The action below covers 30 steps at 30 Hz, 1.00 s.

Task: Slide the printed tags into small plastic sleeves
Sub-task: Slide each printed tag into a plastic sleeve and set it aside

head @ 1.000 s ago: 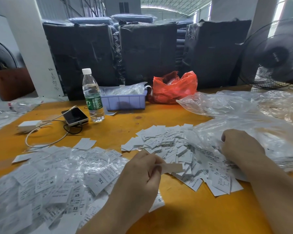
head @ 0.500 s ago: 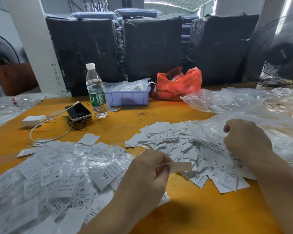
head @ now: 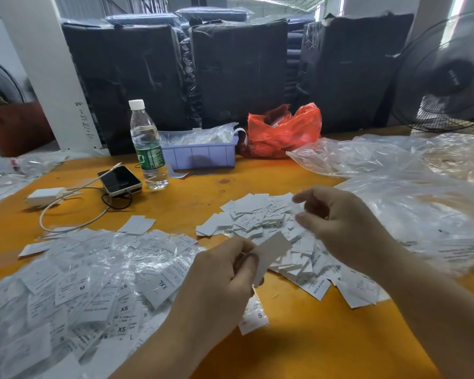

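Observation:
My left hand pinches one white printed tag between thumb and fingers, blank side toward me, low in the middle. My right hand is raised just right of it, with thumb and forefinger pinching a small clear plastic sleeve that is hard to make out. A loose pile of bare tags lies under and between both hands. A heap of tags in sleeves covers the table at the left.
On the orange table stand a water bottle, a phone with charger and cable, a blue bin and a red bag. Large clear plastic bags fill the right. A fan stands far right.
My right hand has lifted off the bag pile at the right and come left toward the tag, now pinching a clear sleeve. My left hand has tilted the tag upward.

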{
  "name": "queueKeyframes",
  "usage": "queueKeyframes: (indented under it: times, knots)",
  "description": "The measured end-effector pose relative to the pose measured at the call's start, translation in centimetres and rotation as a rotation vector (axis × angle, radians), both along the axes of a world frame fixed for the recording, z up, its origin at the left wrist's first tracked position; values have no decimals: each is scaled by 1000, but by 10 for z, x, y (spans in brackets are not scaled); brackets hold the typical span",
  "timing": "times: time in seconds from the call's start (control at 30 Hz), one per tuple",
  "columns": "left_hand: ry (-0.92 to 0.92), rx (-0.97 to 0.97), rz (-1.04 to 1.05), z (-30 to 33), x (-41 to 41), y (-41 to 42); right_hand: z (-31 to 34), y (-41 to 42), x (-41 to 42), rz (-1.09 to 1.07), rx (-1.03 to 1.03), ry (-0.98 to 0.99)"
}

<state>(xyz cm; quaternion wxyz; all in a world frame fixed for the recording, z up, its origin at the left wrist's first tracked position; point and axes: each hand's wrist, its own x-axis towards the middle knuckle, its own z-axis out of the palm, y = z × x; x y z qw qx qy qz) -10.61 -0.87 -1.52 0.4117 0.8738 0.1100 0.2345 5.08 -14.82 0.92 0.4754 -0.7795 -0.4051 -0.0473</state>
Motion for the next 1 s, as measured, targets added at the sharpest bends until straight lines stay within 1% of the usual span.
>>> queueKeyframes:
  times: [0.1, 0.17, 0.33, 0.4, 0.53, 0.6, 0.7, 0.8, 0.9, 1.0]
  knots:
    - [-19, -52, 37, 1, 1, 3, 1, 5, -16, 218, 42, 186]
    - [-28, -119, 43, 1, 1, 5, 0, 8, -21, 310, 57, 274]
    - [-55, -268, 86, 0, 3, 9, -6, 13, -29, 335, 51, 394]
    - [-106, -317, 128, 0, 4, 10, -5, 12, -30, 339, 63, 467]
    - [-248, -331, 271, 2, 4, 14, 0, 12, -34, 422, 81, 634]
    - [-295, -301, 314, 4, 3, 15, 0, 12, -37, 457, 86, 697]
    - [-307, -185, 305, 7, 1, 11, -2, 14, -41, 487, 105, 743]
    - [-307, -90, 227, 7, -1, 4, -3, 15, -43, 536, 138, 804]
    - [-301, -48, 119, 8, -4, -2, -4, 15, -43, 626, 165, 868]
    - [-286, -17, 77, 8, -6, -2, -4, 15, -43, 677, 161, 891]
